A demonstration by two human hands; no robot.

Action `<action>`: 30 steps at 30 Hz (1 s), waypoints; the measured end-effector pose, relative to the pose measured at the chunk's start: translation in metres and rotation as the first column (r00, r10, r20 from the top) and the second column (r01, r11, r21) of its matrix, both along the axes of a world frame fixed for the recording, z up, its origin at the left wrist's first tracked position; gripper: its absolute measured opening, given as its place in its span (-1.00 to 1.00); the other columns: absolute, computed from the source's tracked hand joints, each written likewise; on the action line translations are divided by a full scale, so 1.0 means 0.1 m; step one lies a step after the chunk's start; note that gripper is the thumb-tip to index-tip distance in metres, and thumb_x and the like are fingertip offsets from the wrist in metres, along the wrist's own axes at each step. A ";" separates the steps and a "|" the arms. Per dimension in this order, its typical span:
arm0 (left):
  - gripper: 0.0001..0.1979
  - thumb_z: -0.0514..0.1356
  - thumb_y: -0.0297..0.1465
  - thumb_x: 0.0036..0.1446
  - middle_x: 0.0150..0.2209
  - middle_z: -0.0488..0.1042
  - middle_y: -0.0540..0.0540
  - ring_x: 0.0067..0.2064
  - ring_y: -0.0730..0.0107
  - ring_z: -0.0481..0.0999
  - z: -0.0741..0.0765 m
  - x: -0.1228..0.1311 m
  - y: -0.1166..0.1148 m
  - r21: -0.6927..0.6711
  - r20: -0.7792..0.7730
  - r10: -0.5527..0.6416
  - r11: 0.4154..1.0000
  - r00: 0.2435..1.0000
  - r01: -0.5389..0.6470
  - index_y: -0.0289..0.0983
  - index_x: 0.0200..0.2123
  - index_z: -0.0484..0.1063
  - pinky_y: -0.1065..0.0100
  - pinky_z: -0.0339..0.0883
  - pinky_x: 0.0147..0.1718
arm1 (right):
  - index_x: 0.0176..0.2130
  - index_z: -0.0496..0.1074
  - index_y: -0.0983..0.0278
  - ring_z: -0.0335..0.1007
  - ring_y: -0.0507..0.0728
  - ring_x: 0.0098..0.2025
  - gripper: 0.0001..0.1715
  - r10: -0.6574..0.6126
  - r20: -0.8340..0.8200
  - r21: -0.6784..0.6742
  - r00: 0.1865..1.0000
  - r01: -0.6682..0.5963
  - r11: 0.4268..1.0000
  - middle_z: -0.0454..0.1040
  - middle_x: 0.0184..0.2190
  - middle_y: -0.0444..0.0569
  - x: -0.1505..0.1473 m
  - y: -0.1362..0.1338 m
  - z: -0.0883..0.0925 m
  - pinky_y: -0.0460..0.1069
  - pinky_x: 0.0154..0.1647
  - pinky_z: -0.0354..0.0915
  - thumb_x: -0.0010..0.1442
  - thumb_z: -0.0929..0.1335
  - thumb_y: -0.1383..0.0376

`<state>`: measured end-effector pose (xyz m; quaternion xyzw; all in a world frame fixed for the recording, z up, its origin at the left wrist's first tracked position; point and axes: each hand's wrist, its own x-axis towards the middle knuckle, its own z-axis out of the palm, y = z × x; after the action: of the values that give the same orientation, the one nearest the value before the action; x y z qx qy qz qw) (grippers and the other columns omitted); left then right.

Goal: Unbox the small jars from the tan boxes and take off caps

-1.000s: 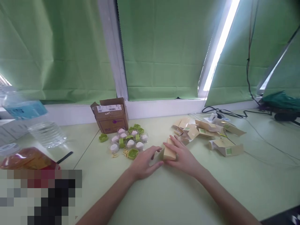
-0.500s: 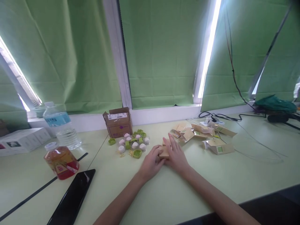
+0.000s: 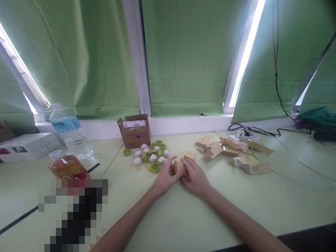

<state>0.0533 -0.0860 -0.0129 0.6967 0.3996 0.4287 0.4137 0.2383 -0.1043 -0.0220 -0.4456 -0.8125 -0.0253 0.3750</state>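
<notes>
OK, two bare hands in view, both at the middle of the table. Tan carton sits between them, just above or on the surface, can't tell which. Left hand: fingers half curled, thumb in front of the carton, index reaching behind its left end; it has hold of that end. Right hand: fingers bent close over the carton's right side, gripping it. A second tan face shows just behind the right fingers; can't tell whether it's a separate carton or part of the held one.

Near the left hand, one cluster: I count 8 pale balls, apparently in clear cups. Green pieces mixed in, at least 5, overlap hides the total; 1 more green piece lies apart at the left. Yellow bits at the near edge, too small to count.

Behind the cluster: 1 brown box, top flaps up. Right of the hands: 1 pile of opened tan cartons, at least 5, overlapping; 3 green squares visible on them. 1 white power strip behind the pile.

Left side: 2 bottles, one clear with a blue label, one amber. White boxes beyond, count unclear. Lower left is pixelated, unreadable.
</notes>
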 end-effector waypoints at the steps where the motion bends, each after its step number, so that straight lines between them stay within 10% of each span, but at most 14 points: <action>1: -0.34 0.34 -0.16 0.16 -0.25 0.42 -0.03 -0.26 0.34 0.44 0.00 0.00 -0.01 0.001 -0.018 -0.029 1.000 0.999 0.029 -0.20 0.26 0.25 0.35 0.38 -0.30 | 0.26 0.27 0.32 0.30 0.34 0.26 -0.30 0.008 0.000 -0.007 1.000 -0.008 1.000 0.41 0.17 0.22 0.02 0.00 0.01 0.24 0.22 0.36 0.15 0.37 0.38; 7: -0.54 0.21 -0.20 0.28 -0.12 0.53 -0.15 -0.17 0.27 0.46 0.04 -0.04 -0.06 0.017 -0.050 -0.135 0.991 0.990 0.136 -0.27 0.17 0.44 0.31 0.37 -0.20 | 0.18 0.33 0.20 0.37 0.33 0.17 -0.46 0.090 0.007 0.028 0.996 -0.090 0.996 0.44 0.08 0.15 0.14 0.04 -0.02 0.22 0.11 0.44 0.23 0.41 0.32; 30: -0.60 0.09 -0.54 0.10 -0.32 0.51 -0.03 -0.39 0.40 0.39 0.23 0.14 -0.30 0.168 -0.289 0.077 0.985 0.954 -0.029 -0.23 0.02 0.44 0.39 0.22 -0.40 | 0.28 0.25 0.22 0.40 0.32 0.11 -0.37 0.168 0.119 0.183 0.979 -0.188 0.965 0.47 0.06 0.14 0.15 0.08 -0.02 0.21 0.03 0.51 0.26 0.33 0.47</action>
<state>0.0676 -0.1160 0.0098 0.7731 0.4391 0.3623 0.2798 0.2536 -0.0961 -0.0235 -0.3302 -0.8612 -0.0932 0.3750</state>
